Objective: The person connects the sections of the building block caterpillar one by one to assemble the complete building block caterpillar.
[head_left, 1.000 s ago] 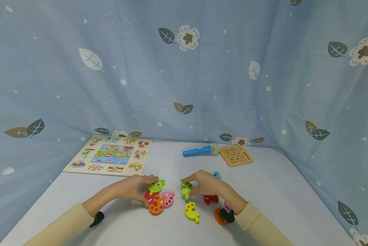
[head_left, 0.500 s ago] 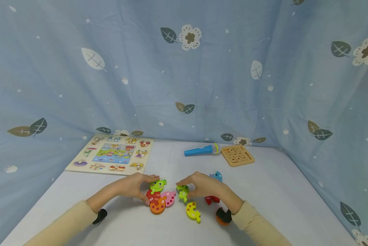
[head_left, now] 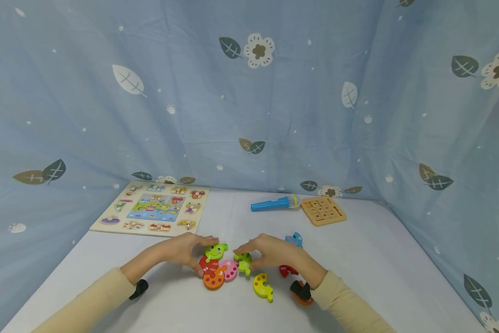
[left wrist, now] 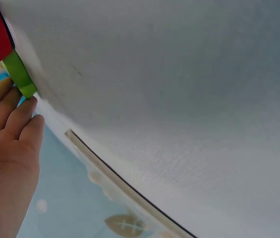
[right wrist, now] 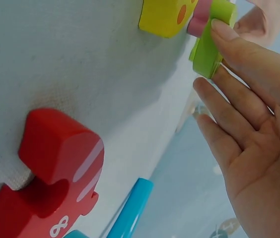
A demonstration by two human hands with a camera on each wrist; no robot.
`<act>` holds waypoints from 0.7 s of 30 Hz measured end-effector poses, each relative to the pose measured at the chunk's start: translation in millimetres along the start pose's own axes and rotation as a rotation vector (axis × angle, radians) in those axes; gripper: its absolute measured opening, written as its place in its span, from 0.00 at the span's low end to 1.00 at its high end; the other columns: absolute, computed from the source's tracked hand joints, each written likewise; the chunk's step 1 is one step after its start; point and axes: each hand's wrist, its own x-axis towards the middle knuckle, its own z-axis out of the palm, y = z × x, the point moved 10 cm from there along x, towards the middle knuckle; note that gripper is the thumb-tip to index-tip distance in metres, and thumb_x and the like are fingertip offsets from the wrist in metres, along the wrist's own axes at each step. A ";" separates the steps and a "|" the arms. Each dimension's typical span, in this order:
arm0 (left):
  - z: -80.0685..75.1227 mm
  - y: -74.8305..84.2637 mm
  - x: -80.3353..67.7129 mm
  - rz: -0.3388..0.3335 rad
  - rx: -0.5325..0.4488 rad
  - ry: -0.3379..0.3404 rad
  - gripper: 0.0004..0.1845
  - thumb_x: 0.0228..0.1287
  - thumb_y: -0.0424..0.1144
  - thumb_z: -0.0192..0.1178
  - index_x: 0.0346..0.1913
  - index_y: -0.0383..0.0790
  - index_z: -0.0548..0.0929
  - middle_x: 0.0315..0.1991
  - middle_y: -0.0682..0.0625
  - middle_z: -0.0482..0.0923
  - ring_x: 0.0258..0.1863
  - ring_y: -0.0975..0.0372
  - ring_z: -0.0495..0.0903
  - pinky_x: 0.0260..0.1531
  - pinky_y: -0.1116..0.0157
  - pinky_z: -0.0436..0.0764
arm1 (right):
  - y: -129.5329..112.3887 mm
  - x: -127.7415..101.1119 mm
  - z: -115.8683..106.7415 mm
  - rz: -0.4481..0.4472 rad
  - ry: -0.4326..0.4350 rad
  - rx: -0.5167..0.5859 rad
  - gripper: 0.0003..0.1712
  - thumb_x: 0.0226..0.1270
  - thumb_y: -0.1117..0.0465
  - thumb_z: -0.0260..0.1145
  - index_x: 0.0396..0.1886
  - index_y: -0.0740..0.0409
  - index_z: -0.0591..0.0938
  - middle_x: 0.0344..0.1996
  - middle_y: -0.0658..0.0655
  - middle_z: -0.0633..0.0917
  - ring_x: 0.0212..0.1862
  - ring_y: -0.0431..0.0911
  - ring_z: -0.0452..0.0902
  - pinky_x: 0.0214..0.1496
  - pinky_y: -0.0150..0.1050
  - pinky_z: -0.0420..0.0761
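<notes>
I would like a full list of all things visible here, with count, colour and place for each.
joined puzzle chain: 1, frog head green, then red, orange, pink; table centre
green piece: 1, lime; beside the pink end
yellow piece: 1, yellow; front centre
red piece: 1, red; right of centre
blue piece: 1, blue; behind right hand
picture puzzle board: 1, cream; back left
toy microphone: 1, blue; back
wooden grid board: 1, tan; back right
left hand: touches frog head
right hand: holds green piece
</notes>
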 end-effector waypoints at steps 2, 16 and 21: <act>0.0 1.3 0.3 0.004 -0.005 -0.003 0.48 0.40 0.53 0.77 0.68 0.41 0.72 0.69 0.49 0.66 0.69 0.50 0.62 0.65 0.47 0.64 | -0.2 1.0 1.3 -0.004 -0.006 -0.006 0.29 0.60 0.61 0.72 0.62 0.54 0.78 0.59 0.46 0.79 0.60 0.37 0.73 0.59 0.30 0.74; 1.0 2.4 2.8 -0.021 -0.005 -0.028 0.47 0.42 0.49 0.78 0.68 0.41 0.71 0.70 0.49 0.64 0.70 0.50 0.61 0.66 0.48 0.63 | -5.0 5.4 7.5 -0.052 -0.040 -0.053 0.28 0.61 0.61 0.71 0.63 0.54 0.77 0.59 0.47 0.79 0.61 0.38 0.73 0.59 0.29 0.73; 1.2 1.0 2.6 -0.026 -0.001 -0.031 0.47 0.42 0.50 0.78 0.68 0.42 0.71 0.70 0.49 0.64 0.69 0.51 0.61 0.66 0.48 0.63 | -7.3 6.4 6.9 -0.064 -0.049 -0.054 0.28 0.61 0.62 0.71 0.63 0.55 0.77 0.59 0.48 0.79 0.61 0.39 0.73 0.60 0.30 0.73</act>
